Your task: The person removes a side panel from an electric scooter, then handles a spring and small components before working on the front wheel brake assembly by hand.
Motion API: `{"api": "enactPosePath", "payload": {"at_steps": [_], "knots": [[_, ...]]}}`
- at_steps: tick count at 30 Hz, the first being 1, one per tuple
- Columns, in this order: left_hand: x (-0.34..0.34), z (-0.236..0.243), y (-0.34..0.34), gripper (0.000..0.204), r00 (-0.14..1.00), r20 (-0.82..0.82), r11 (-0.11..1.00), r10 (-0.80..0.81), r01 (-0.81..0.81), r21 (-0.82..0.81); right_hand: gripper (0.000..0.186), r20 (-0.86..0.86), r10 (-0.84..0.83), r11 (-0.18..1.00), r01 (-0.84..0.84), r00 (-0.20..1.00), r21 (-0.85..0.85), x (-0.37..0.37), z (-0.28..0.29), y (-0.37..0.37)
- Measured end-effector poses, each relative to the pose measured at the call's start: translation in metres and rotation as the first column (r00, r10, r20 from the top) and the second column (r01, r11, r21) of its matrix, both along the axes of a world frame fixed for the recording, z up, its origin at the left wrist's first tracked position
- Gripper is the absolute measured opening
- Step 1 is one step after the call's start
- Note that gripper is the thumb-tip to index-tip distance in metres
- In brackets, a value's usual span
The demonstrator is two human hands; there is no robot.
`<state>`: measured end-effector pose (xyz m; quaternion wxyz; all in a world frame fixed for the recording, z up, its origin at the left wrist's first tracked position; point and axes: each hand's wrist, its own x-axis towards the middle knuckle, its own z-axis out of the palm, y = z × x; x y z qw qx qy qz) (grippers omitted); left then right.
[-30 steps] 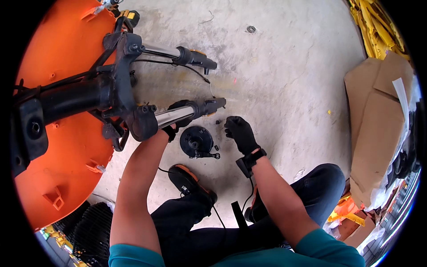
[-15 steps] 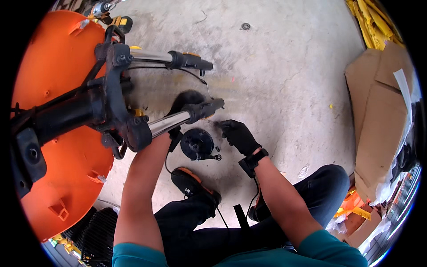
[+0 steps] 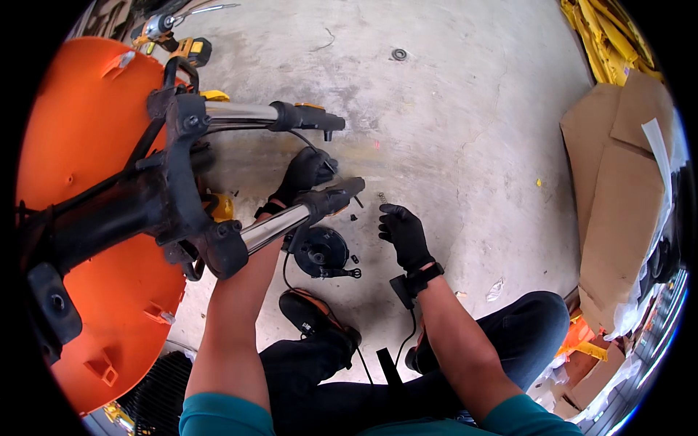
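My left hand (image 3: 309, 171), in a black glove, reaches past the near fork leg (image 3: 331, 196). Its fingers are closed on the end of a thin black cable (image 3: 304, 139) that hangs from the far fork leg (image 3: 309, 117). My right hand (image 3: 404, 236), also gloved, pinches a small coil spring (image 3: 382, 198) between thumb and fingertips, right of the near leg's tip. On the concrete below that leg lies a round black brake plate (image 3: 320, 251) with a lever arm (image 3: 342, 273). Small dark parts, one a nut-like piece (image 3: 355, 259), lie beside it.
A large orange curved body panel (image 3: 94, 145) lies behind the fork at left. A cordless impact driver (image 3: 171, 36) is at the upper left. A small black ring (image 3: 398, 54) lies on the floor. Cardboard (image 3: 618, 189) and yellow panels (image 3: 607, 40) line the right side.
My left hand has come into clearer view between the fork legs, with the cable end in its fingers. The right hand has moved right, away from the near leg's tip, and the spring now shows.
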<state>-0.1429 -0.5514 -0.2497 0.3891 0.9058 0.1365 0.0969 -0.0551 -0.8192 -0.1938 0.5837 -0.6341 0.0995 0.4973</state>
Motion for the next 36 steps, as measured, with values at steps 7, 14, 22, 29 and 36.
{"api": "enactPosePath", "payload": {"at_steps": [7,14,22,29,36], "knots": [[-0.008,0.049,-0.014,0.019,0.885,-0.460,0.444,0.071,-0.442,-0.780,0.020,0.022,0.081,0.995,-0.082,0.996,0.061,0.001,-0.002,0.011],[-0.019,0.044,-0.018,0.020,0.951,-0.301,0.313,0.068,-0.307,-0.899,0.022,0.207,0.289,0.950,-0.306,0.935,0.055,-0.025,-0.006,0.039],[-0.015,0.052,-0.021,0.031,0.934,-0.343,0.239,0.100,-0.357,-0.903,0.021,0.400,0.307,0.942,-0.336,0.864,0.004,-0.042,-0.032,0.045],[-0.035,0.031,-0.018,0.039,0.939,-0.342,0.720,0.042,-0.266,-0.641,0.017,0.740,0.432,0.829,-0.550,0.515,-0.101,-0.047,-0.040,0.052],[-0.022,0.075,-0.040,0.043,0.902,-0.392,0.969,-0.180,0.094,-0.229,0.014,0.662,0.462,0.862,-0.472,0.590,-0.181,-0.049,-0.044,0.047]]}}
